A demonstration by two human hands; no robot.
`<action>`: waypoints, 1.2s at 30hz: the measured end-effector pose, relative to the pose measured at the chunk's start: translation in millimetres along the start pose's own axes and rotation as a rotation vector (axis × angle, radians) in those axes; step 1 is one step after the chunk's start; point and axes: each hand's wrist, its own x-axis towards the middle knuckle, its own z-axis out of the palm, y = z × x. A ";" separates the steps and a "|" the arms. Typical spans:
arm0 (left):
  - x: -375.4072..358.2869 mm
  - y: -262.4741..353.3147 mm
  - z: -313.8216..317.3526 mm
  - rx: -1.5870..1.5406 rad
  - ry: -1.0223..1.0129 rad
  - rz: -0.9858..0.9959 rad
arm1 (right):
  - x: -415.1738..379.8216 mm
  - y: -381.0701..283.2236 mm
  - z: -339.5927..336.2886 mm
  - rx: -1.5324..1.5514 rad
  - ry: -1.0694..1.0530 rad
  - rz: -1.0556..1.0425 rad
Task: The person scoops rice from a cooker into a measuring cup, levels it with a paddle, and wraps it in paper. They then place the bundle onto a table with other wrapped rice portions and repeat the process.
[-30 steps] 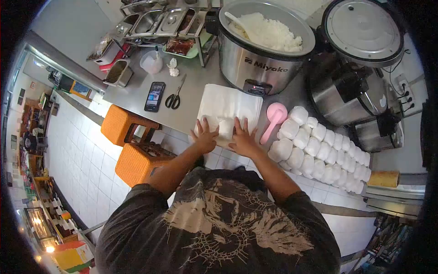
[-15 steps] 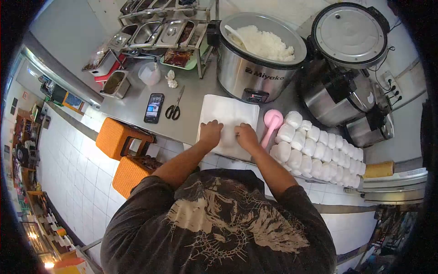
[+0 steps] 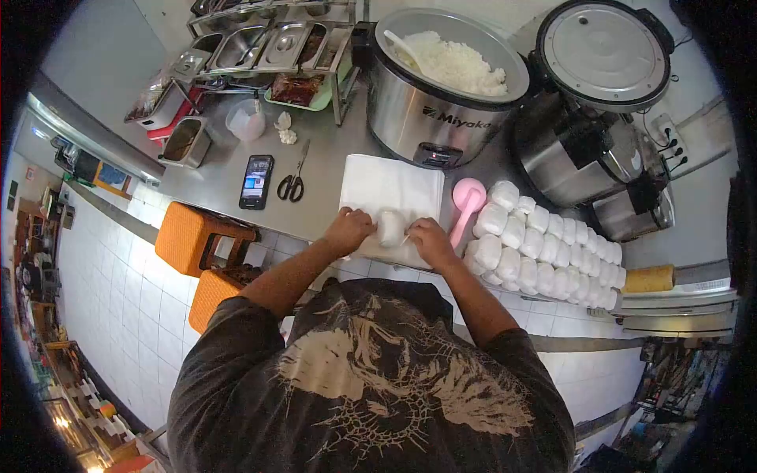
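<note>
Between my two hands a small white bundle (image 3: 390, 228) lies on a stack of white sheets (image 3: 392, 179) on the steel counter. My left hand (image 3: 352, 229) is closed at the bundle's left side, its fingers pinching something too small to make out. On the right side my right hand (image 3: 430, 240) pinches a thin twisted end of the white wrapping. A pink scoop (image 3: 468, 197) rests just right of the stack. Beyond it sit several rows of similar white bundles (image 3: 544, 251).
A large cooker (image 3: 441, 122) full of white rice stands behind the stack, with more cookers (image 3: 579, 162) to its right. Left are black scissors (image 3: 292, 185), a phone (image 3: 256, 182) and metal trays (image 3: 187, 142). Orange stools (image 3: 188, 239) stand below the counter's front edge.
The white bundle now shows between my hands, which have moved slightly apart. The whole view has shifted a little.
</note>
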 end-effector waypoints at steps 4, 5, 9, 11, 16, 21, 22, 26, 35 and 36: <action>4.1 -13.7 -13.7 -0.116 0.061 0.146 | 26.8 -4.6 -11.3 0.099 -0.143 0.256; 1.2 -13.1 -18.5 -0.180 0.156 0.209 | 34.3 -7.0 -15.1 0.146 -0.180 0.346; 5.8 -17.3 -0.9 -0.041 0.056 0.160 | 57.3 -5.6 -7.3 0.069 -0.107 0.434; 21.4 -27.3 11.8 -0.049 -0.023 0.145 | 57.4 -4.2 -3.8 0.009 -0.103 0.281; 47.3 -17.3 11.5 -0.385 -0.083 -0.303 | 54.9 -4.5 6.9 -0.026 -0.029 0.234; 47.7 8.9 12.5 -0.367 0.165 -0.274 | 34.3 -20.7 1.9 0.424 0.039 0.376; 43.4 18.3 -9.3 -0.442 0.023 -0.335 | 26.3 -21.3 0.2 0.522 0.040 0.380; 33.3 14.8 -9.5 -0.927 0.205 -0.058 | -1.3 -34.6 -3.0 0.946 0.147 0.426; 69.3 94.4 -35.1 -0.856 0.379 -0.210 | -45.3 -92.7 -21.2 0.602 0.972 0.576; 76.1 104.4 -36.0 -0.792 0.429 -0.160 | -55.0 -98.5 -28.3 0.811 0.962 0.625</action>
